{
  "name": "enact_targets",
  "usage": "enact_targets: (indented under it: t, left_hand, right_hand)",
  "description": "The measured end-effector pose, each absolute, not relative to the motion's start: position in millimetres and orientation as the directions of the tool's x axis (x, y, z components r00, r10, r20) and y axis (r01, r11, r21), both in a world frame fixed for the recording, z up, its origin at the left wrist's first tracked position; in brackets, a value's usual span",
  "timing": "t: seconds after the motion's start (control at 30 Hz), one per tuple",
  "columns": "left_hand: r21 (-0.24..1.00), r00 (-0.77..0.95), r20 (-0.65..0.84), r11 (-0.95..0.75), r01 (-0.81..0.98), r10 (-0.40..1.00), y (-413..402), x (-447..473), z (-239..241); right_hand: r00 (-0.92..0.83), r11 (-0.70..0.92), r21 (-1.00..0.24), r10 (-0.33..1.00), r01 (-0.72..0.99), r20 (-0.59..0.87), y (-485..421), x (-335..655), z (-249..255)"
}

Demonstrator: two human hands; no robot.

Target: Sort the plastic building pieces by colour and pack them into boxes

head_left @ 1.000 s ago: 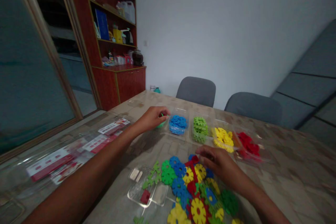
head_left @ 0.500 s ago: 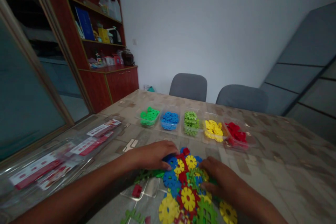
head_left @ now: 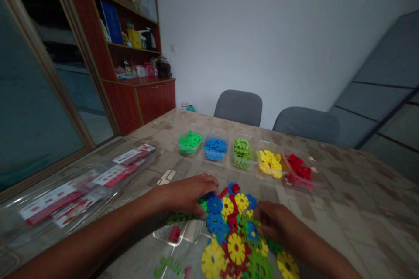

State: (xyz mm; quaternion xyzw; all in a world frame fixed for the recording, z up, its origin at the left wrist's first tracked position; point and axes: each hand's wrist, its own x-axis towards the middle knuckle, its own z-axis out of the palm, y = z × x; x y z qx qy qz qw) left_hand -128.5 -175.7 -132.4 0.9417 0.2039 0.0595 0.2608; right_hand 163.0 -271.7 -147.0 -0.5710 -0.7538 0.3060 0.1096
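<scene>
Head view: both bare hands on the pile of mixed plastic pieces (head_left: 235, 237) at lower centre of frame, left hand (head_left: 191, 192) at its left edge, right hand (head_left: 278, 221) at its right edge. Main change vs 1.0 s ago: left hand was up by the boxes around frame centre, over the green pieces (head_left: 190, 143); now back down at the pile, and those green pieces are uncovered. Vs 0.5 s ago: left hand nearly same spot, right hand slightly more curled, view shifted a little. Left thumb and fingers apart, curved over green and blue bits at the pile's edge. Right fingers bent in beside a lime lattice piece; can't tell whether they pinch anything. Pile is yellow, blue, red, lime and green, heaped and overlapping, reaching the bottom edge; yellow disc (head_left: 292, 268) at its lower right. Loose red piece (head_left: 174, 234) left of the pile, lime sprig (head_left: 168, 265) below it. Row of clear boxes (head_left: 314, 174) runs across the middle, same order as before, left to right: green, then blue pieces (head_left: 215, 148), lime pieces (head_left: 242, 152), yellow pieces (head_left: 270, 163), red pieces (head_left: 297, 168). Clear packaging (head_left: 111, 177) with printed cards lies at left on the table (head_left: 347, 205). Grey chairs (head_left: 238, 107) behind.
</scene>
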Motion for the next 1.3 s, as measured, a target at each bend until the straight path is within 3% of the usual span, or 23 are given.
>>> enact_targets:
  t: [0.13, 0.27, 0.5, 0.73, 1.3]
  left_hand:
    - [0.515, 0.896, 0.036, -0.776, 0.363, 0.443, -175, -127, -137]
    - [0.502, 0.896, 0.040, -0.785, 0.364, 0.441, -172, -126, -136]
    - [0.532, 0.912, -0.009, -0.771, 0.351, 0.410, -176, -127, -129]
    - [0.511, 0.893, -0.019, -0.764, 0.395, 0.449, -180, -126, -126]
    - [0.456, 0.926, 0.063, -0.837, 0.304, 0.371, -176, -124, -126]
  right_hand:
    - [-0.347, 0.169, -0.682, 0.928, 0.711, -0.132, -270, 167, -142]
    - [-0.292, 0.171, -0.688, 0.954, 0.705, -0.062, -266, 177, -134]
    - [-0.319, 0.181, -0.597, 0.938, 0.782, -0.134, -283, 173, -130]
    - [-0.303, 0.204, -0.431, 0.937, 0.879, -0.173, -278, 168, -137]
    - [-0.229, 0.154, -0.301, 0.946, 0.941, -0.232, -272, 193, -132]
